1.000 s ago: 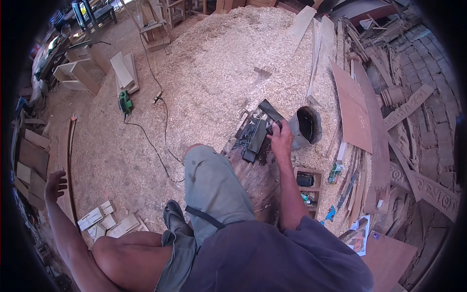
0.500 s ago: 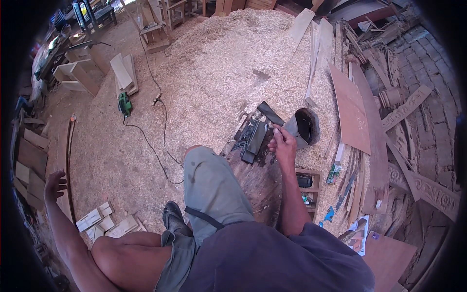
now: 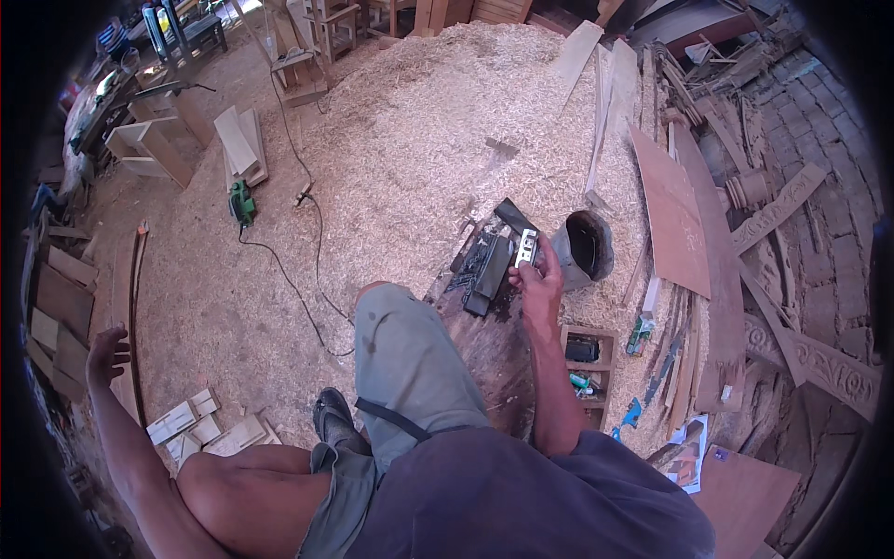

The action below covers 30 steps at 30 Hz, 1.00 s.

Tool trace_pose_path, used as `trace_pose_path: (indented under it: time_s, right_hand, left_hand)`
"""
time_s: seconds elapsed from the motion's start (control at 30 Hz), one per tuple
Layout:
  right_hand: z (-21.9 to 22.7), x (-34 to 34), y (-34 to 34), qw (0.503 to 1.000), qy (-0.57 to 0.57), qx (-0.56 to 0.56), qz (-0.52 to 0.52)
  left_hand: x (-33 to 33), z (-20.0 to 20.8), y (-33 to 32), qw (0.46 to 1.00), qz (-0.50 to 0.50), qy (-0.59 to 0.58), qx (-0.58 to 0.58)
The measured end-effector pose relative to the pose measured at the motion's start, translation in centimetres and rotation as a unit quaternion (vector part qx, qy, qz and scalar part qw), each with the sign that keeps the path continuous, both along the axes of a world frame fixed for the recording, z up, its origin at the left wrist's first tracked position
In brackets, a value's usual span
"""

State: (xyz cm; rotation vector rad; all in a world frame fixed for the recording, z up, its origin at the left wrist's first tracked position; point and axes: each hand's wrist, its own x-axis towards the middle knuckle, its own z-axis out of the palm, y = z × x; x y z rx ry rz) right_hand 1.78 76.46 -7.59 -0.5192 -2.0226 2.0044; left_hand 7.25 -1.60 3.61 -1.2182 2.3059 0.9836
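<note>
My right hand is closed on a small flat silvery piece with dark slots, pinched between thumb and fingers. Just left of it, a dark, wet-looking rectangular block lies on a stained wooden board. Another dark flat block sits beyond it, partly behind the silvery piece. Right of the hand stands a grey bucket with a dark inside. Out at the far left, my left hand hangs in the air, fingers loosely apart and holding nothing.
Wood shavings cover the ground. A green power planer lies at left, its cord running toward my knee. A divided wooden box sits beside my right forearm. Planks and a plywood sheet line the right.
My right hand has turned and drawn slightly toward me, so the slotted face of the silvery piece now shows. My left hand stays nearly in place.
</note>
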Motion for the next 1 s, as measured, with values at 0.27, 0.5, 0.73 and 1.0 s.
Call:
trace_pose_path:
  time_s: [0.27, 0.5, 0.73, 1.0]
  right_hand:
    - [-0.1, -0.4, -1.2, 0.995, 0.037, -0.088, -0.033]
    - [0.4, -0.4, -1.5, 0.992, 0.048, -0.098, -0.058]
    - [-0.2, -0.4, -1.3, 0.986, 0.072, -0.133, -0.065]
    - [-0.3, -0.1, -1.5, 0.987, 0.053, -0.139, -0.068]
  left_hand:
    - [0.4, 0.5, 0.1, 1.000, -0.005, -0.006, 0.004]
    - [0.2, 0.8, 0.9, 1.000, 0.001, -0.005, -0.008]
    - [0.0, 0.8, 1.1, 1.000, 0.003, -0.013, -0.006]
    - [-0.1, 0.7, 0.6, 1.000, 0.002, -0.024, 0.002]
